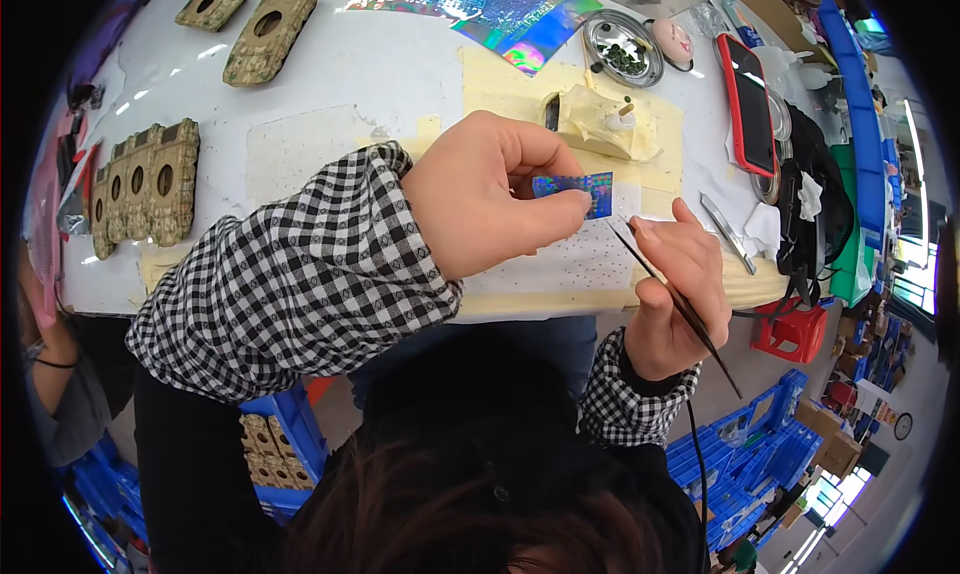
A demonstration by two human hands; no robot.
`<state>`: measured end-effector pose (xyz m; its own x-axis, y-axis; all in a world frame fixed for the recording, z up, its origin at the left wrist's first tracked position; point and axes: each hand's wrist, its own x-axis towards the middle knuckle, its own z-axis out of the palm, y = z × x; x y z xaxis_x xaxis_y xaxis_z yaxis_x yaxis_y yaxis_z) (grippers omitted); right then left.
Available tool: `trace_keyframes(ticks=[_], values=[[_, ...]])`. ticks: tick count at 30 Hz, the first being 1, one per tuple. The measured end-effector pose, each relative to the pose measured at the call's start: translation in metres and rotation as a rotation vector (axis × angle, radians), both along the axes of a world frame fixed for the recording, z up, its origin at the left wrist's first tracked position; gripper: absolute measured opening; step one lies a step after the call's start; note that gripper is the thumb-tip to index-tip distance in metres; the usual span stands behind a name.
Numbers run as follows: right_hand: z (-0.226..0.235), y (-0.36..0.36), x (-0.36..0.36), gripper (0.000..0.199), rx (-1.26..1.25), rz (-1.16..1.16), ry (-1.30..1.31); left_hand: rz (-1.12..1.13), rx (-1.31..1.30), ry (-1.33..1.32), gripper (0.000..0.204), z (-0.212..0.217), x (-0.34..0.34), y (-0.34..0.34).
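Pinched between thumb and fingers, a small piece of shiny blue holographic sheet [600,196] is in my left hand [485,199]. My right hand [688,274] is closed around slim dark pointed tweezers [652,266]. Their tips are close to the sheet's lower right corner; I cannot tell if they touch it. Beneath both hands lies a pale sheet with rows of small dark dots [560,269]. Just beyond my left hand stands a block wrapped in cream tape [600,129], with a small white stub on top.
Camouflage-painted model hull parts [262,49] lie at the left of the table. Larger holographic sheets [530,14] are at the back, beside a round dish of small dark green pieces [622,52]. A red-framed phone [746,104] and a craft knife [728,232] lie at right.
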<state>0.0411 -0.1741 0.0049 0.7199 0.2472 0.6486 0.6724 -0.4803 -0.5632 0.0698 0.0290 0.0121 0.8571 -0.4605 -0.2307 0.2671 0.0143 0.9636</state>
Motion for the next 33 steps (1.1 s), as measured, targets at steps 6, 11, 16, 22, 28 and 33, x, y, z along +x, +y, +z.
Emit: trace_keyframes(ticks=[6, 11, 16, 22, 28, 33], values=[[0.0008, -0.0018, 0.0005, 0.028, 0.058, 0.032, 0.039, -0.008, 0.024, -0.091, 0.014, -0.0041, -0.0016, -0.0015], [0.0065, 0.0010, 0.0020, 0.026, -0.005, 0.067, 0.030, -0.021, 0.058, -0.095, 0.012, -0.0014, -0.0027, -0.0014], [0.0085, 0.0008, 0.0029, 0.026, -0.033, 0.083, 0.036, -0.027, 0.056, -0.087, 0.011, -0.0017, -0.0035, -0.0014], [0.0059, 0.0002, 0.0031, 0.026, -0.031, 0.091, 0.040, -0.023, 0.059, -0.105, 0.011, -0.0016, -0.0038, -0.0012], [0.0038, 0.0010, 0.0031, 0.025, -0.021, 0.087, 0.034, -0.027, 0.070, -0.108, 0.011, -0.0002, -0.0034, -0.0018], [0.0036, 0.0013, 0.0025, 0.024, -0.011, 0.085, 0.038, -0.032, 0.075, -0.119, 0.011, -0.0013, -0.0030, -0.0017]])
